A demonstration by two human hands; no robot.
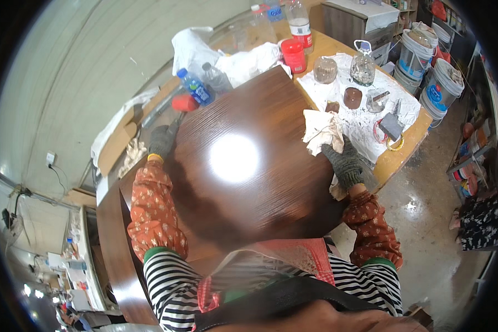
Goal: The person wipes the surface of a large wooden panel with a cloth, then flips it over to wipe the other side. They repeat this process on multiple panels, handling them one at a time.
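A dark brown wood-grain panel (271, 182) lies in front of me, a bright glare on its middle. At its left edge rests my left hand (161, 140) in a dark grey knit glove, fingers stretched forward and no held thing showing. My right hand (344, 161), gloved alike, is closed on a cream cloth (322, 130) at the panel's right edge. Part of the cloth hangs over the white paper sheet beside it. On that sheet stand a small brown jar (352, 98) and a dark grey block (391, 126).
Behind the panel are a blue-labelled bottle (195, 87), a red jar (294, 56), and white cloth (249, 63). A glass jar (325, 71) and a cut plastic jug (363, 69) stand at the right. Paint buckets (442, 86) and a shelf line the floor there.
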